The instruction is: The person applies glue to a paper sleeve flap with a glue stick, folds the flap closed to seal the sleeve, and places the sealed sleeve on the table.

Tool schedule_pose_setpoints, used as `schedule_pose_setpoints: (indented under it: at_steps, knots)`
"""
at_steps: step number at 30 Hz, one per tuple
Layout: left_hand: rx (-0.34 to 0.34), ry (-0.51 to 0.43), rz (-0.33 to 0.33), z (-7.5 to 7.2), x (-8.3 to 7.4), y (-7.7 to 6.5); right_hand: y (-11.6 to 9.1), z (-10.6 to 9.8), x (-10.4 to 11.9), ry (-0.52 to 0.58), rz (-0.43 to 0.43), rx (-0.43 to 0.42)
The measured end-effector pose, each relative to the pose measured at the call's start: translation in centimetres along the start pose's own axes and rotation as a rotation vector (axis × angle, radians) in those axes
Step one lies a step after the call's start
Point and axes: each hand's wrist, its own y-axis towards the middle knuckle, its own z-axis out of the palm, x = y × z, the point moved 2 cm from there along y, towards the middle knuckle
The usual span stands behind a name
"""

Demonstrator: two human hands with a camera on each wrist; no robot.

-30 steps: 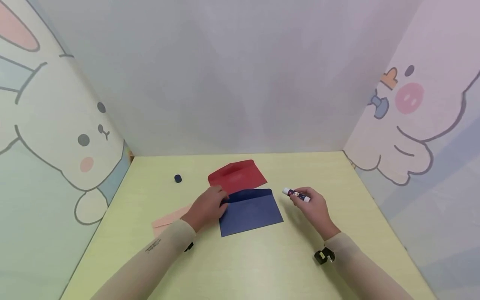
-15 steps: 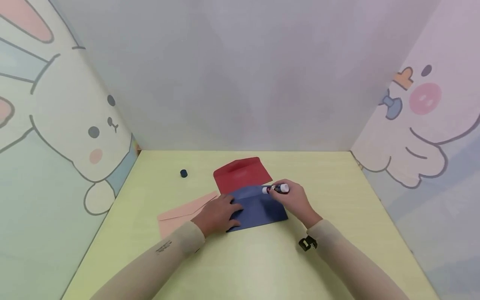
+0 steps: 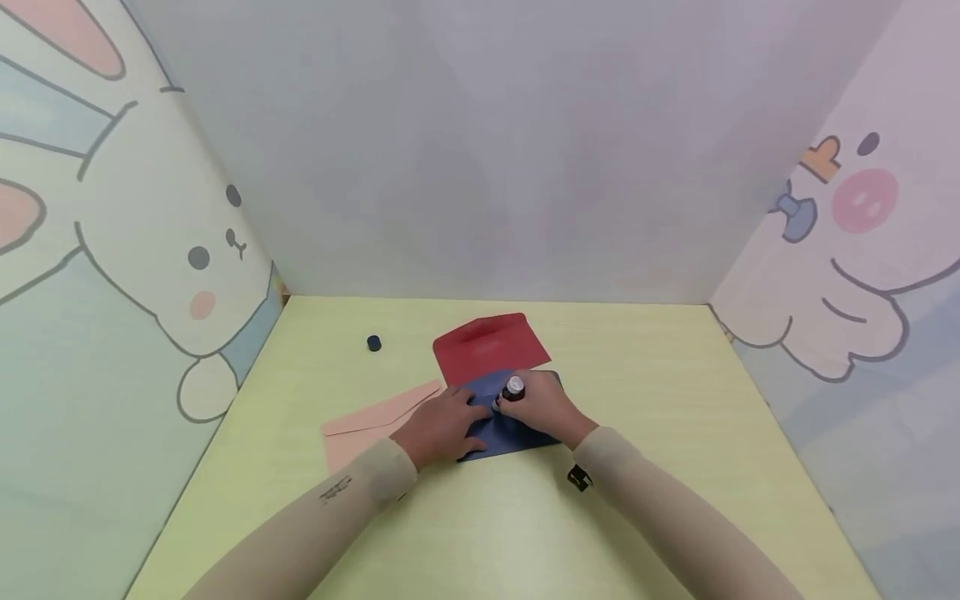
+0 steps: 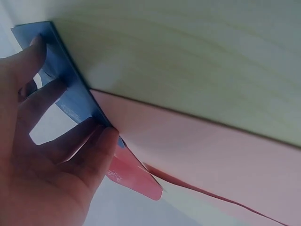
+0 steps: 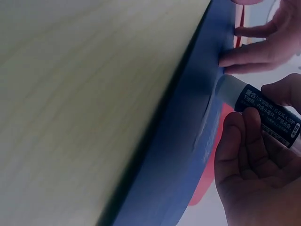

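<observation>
A dark blue envelope (image 3: 510,435) lies on the table in front of me, its flap spread toward the red envelope behind it. With fingers spread, my left hand (image 3: 441,425) presses down the left end of the blue envelope. My right hand (image 3: 547,407) pinches a glue stick (image 3: 513,388), held tilted. In the right wrist view the white end of the glue stick (image 5: 268,110) touches the blue paper close to my left fingertips (image 5: 230,59). The right end of the envelope is partly hidden under my right hand.
The red envelope (image 3: 491,346) lies behind the blue one, flap open. A pink envelope (image 3: 360,429) sits to the left, partly under my left forearm. The small dark cap (image 3: 374,342) stands at the back left. Walls border the table (image 3: 637,358).
My right hand has brought the glue stick leftward from beside the blue envelope onto it. My left hand has gone from reaching over its left edge to pressing flat there.
</observation>
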Motion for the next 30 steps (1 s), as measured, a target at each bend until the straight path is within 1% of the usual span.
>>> schedule_pose_setpoints:
  at_steps: [4,10,18,23,30]
  knots:
    - [-0.003,-0.004,0.006,-0.1,-0.1,0.2,0.1,0.3,0.7,-0.058,0.015,0.016]
    - [-0.004,-0.010,0.008,-0.4,-0.3,0.1,0.4,0.4,1.1,-0.079,0.018,0.053]
    - [0.002,-0.007,-0.004,-0.4,-0.3,0.1,0.5,-0.5,0.0,-0.135,0.029,0.051]
    - [0.011,-0.008,-0.012,-0.3,-0.3,0.1,0.1,-1.4,-1.1,-0.142,0.054,0.031]
    - [0.018,-0.009,-0.012,-0.3,-0.3,0.2,-0.5,-2.5,-1.7,-0.147,0.071,0.003]
